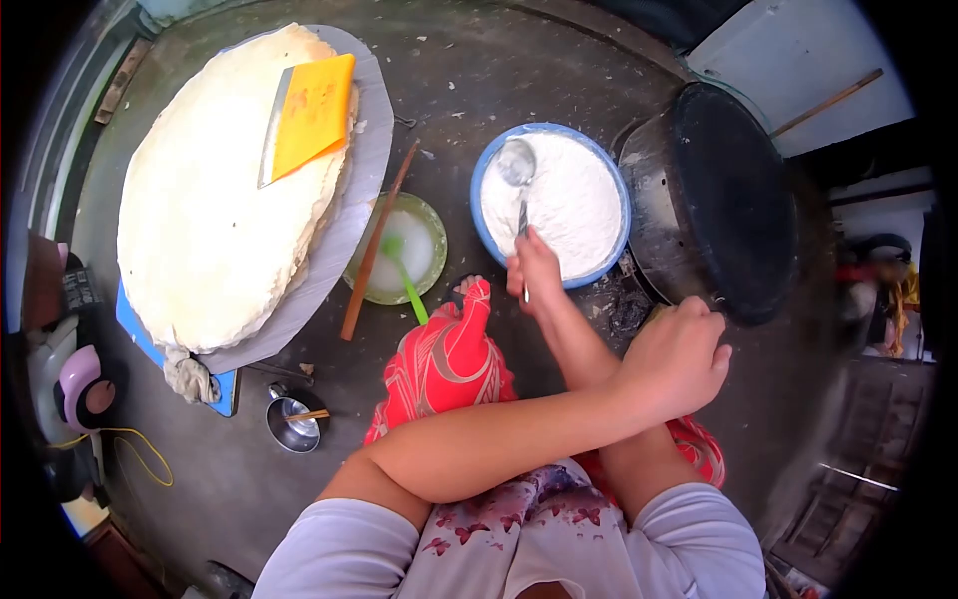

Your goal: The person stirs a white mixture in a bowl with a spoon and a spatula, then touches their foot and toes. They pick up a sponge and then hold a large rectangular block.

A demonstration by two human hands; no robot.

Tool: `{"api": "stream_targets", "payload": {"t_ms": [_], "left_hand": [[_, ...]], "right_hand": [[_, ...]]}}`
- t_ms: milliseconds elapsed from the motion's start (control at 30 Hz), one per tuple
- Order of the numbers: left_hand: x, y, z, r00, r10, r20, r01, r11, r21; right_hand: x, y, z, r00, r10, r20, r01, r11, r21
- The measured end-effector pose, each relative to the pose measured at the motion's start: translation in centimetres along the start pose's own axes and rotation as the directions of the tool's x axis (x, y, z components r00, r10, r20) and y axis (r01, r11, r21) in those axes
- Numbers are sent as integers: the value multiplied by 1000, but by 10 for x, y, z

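Note:
My right hand (537,272) is closed round the handle of a metal spoon (515,163). The spoon's bowl lies over the white flour (559,205) in a blue-rimmed basin (621,190). Crossed over my right forearm is my left arm. My left hand (674,354) is curled at the right, near the black round pan, its fingers bent under and mostly hidden; nothing shows in it. Left of the basin, a green bowl (439,245) holds cloudy white liquid and a green spoon (404,270). A wooden stick (374,245) lies across this bowl's left side.
At the left, a thick stack of pale flat sheets (215,200) rests on a round board (364,110), with a yellow-handled scraper (314,110) on top. A black round pan (733,200) stands at the right. A small metal cup (293,419) is on the floor near my red-clothed knee.

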State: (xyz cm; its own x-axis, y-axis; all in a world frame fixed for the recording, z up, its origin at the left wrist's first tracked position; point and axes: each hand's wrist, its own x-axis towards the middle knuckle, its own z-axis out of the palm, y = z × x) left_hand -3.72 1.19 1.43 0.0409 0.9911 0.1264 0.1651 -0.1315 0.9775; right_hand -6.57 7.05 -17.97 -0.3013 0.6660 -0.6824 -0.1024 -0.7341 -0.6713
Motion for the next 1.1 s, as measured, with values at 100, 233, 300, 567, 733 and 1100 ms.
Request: {"api": "stream_targets", "payload": {"t_ms": [100, 233, 300, 567, 733, 1100], "left_hand": [[4, -1, 1, 1000, -20, 5, 21, 999, -31], [3, 0, 4, 999, 9, -35, -10, 999, -53], [1, 2, 3, 1000, 26, -7, -26, 999, -45], [-9, 9, 4, 999, 19, 29, -17, 996, -91], [1, 7, 3, 996, -53, 70, 55, 998, -25], [-6, 10, 0, 997, 24, 79, -18, 996, -82]], "right_hand": [[36, -28, 0, 998, 4, -64, 14, 961, 277], [14, -50, -44, 987, 122, 103, -146, 950, 276], [-59, -68, -38, 996, 90, -18, -92, 991, -95], [-58, 0, -39, 982, 189, 22, -166, 906, -390], [33, 17, 1, 988, -60, -142, 17, 959, -283], [-93, -79, -66, 948, 318, -17, -259, 740, -620]]}}
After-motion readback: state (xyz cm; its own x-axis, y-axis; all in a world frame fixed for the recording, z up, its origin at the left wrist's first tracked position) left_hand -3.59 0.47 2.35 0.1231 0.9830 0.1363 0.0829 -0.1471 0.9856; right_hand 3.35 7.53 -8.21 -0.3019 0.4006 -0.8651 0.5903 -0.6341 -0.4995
